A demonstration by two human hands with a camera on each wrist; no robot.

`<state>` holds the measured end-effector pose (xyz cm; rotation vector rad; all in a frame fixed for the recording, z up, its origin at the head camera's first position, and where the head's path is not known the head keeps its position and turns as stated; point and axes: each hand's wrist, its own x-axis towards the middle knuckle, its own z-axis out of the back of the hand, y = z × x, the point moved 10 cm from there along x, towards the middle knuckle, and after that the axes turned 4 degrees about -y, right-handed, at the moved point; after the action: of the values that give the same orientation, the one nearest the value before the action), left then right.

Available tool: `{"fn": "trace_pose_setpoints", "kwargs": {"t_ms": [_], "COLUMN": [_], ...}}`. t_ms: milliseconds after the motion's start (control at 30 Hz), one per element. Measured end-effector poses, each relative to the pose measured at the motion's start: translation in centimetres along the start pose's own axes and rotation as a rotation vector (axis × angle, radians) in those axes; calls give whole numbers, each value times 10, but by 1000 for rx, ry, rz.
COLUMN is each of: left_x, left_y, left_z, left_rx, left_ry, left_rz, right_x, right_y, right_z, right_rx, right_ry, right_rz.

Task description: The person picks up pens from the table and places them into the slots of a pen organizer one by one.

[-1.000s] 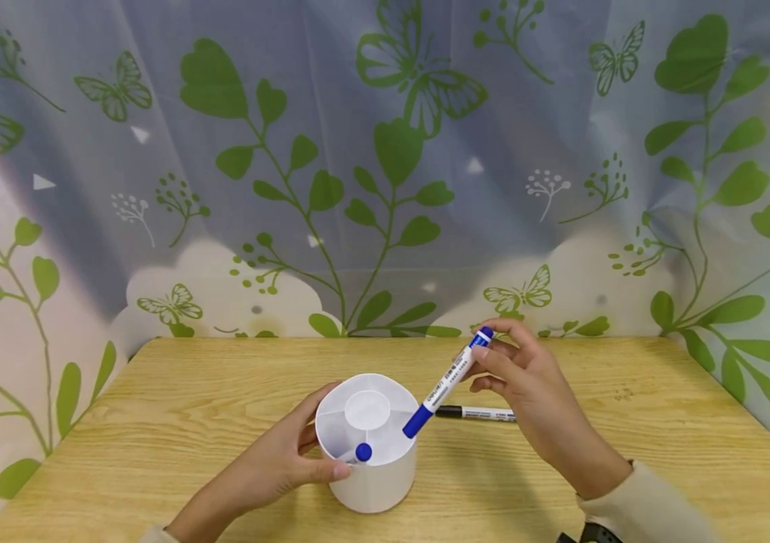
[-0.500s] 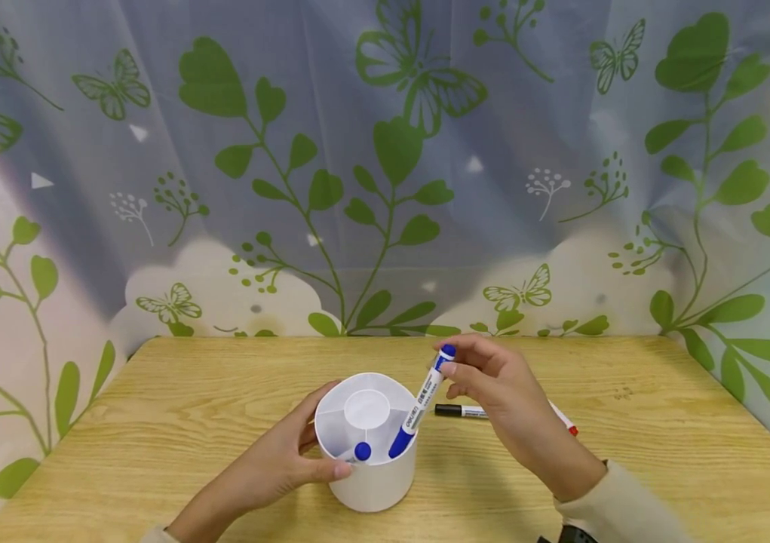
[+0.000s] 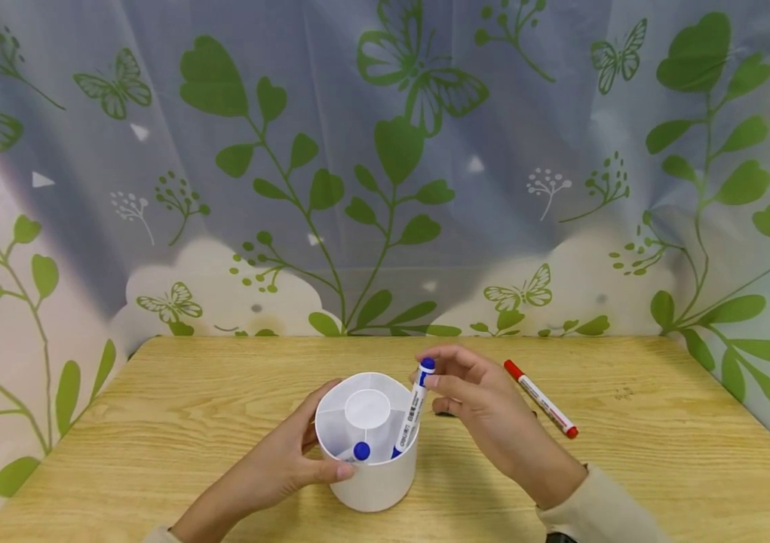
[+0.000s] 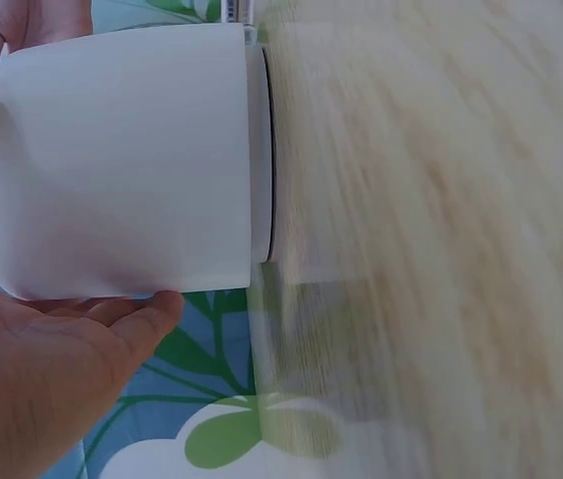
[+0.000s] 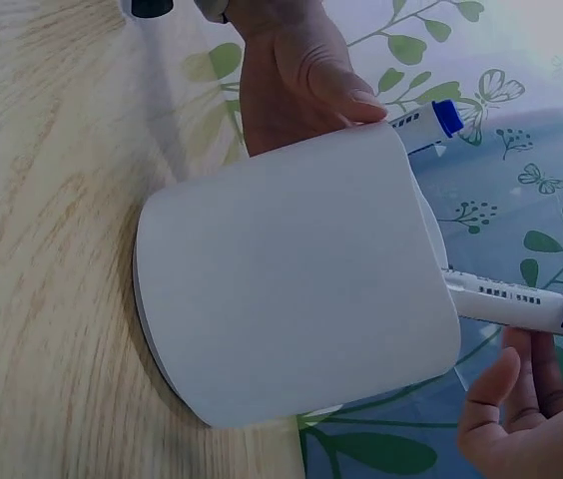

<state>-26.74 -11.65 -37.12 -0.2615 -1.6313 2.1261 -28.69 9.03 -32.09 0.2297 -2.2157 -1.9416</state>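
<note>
A white round pen holder with inner compartments stands on the wooden table. My left hand grips its left side, thumb on the front rim; the left wrist view shows the holder's wall against the palm. My right hand pinches the top of a blue-capped white marker, whose lower end is inside a right compartment. Another blue marker stands in a front compartment. In the right wrist view the held marker sticks out of the holder.
A red-capped marker lies on the table right of my right hand. A black marker tip peeks out behind that hand. A curtain with green leaves and butterflies closes off the table's far edge.
My right hand has swung the blue marker upright and lowered it into the holder. The hand moved left, uncovering the red marker. The left hand has stayed on the holder.
</note>
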Motion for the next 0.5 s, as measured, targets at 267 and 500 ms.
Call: {"fn": "trace_pose_setpoints", "kwargs": {"t_ms": [267, 500], "left_x": [0, 0], "left_y": [1, 1], "left_z": [-1, -2], "left_rx": [12, -2], "left_ry": [-15, -19], "left_rz": [20, 22], "right_x": [-1, 0], "right_y": [-4, -7], "right_z": [-6, -8], "right_rx": [24, 1], "right_ry": [57, 52], "right_rz": [5, 7]}}
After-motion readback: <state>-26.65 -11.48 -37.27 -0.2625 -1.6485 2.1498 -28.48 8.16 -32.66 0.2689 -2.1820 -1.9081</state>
